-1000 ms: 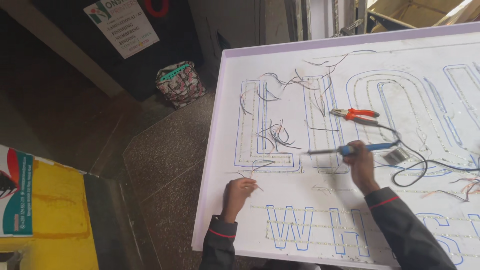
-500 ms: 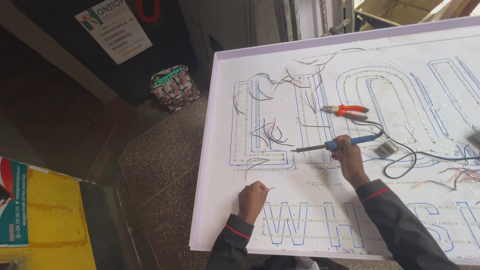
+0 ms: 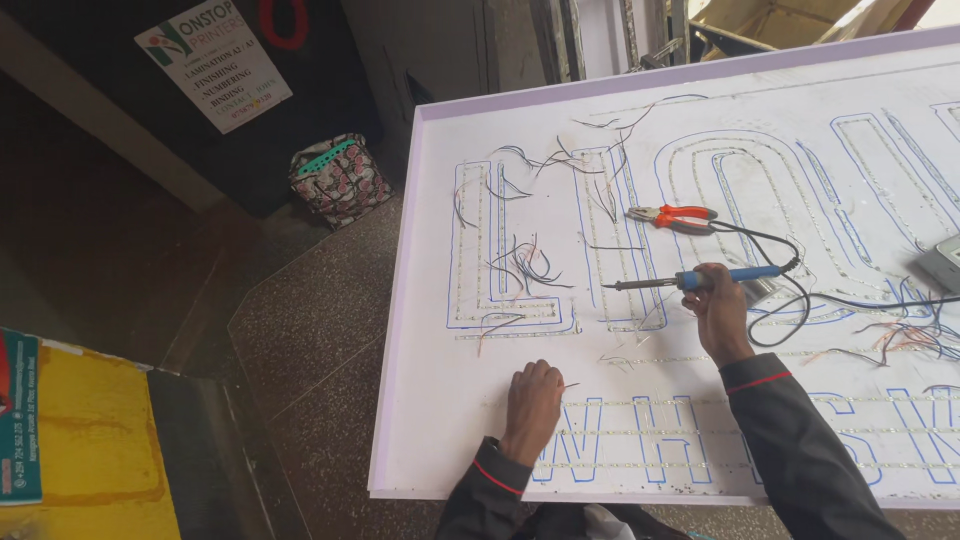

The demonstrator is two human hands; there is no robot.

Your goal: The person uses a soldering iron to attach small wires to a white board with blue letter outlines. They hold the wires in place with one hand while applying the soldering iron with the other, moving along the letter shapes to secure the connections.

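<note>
Dark speckled stone floor [image 3: 300, 330] fills the left side of the view, and a large white sign board [image 3: 430, 420] with a pale purple rim lies flat across the right, marked with blue letter outlines and thin strips running inside them.

At the near edge of the board, the left hand [image 3: 532, 398] rests knuckles up with its fingers curled together, pinching the end of a thin wire [image 3: 570, 386] that sticks out just to its right. Whether the fingers press the board as well cannot be told.

Farther from the person and to the right, the right hand [image 3: 718, 308] is closed around the blue grip of a soldering iron [image 3: 690, 282]. The iron lies nearly level, its metal tip pointing left, away from the hand, toward a letter outline. Its black cord [image 3: 790, 300] loops off to the right of the hand and trails across the board.

Just beyond the right hand lie pliers [image 3: 672, 216] with orange handles, apart from the fingers. A tangle of loose thin wires [image 3: 525, 265] sits beyond the left hand, and another bunch [image 3: 905, 335] lies to the right of the right hand. A small grey box [image 3: 942, 264] sits at the far right edge.

Off the board, well to the left of both hands, a patterned bag [image 3: 338, 180] stands on the floor below a white poster [image 3: 213, 62], and a yellow surface [image 3: 90, 450] fills the near left corner.
</note>
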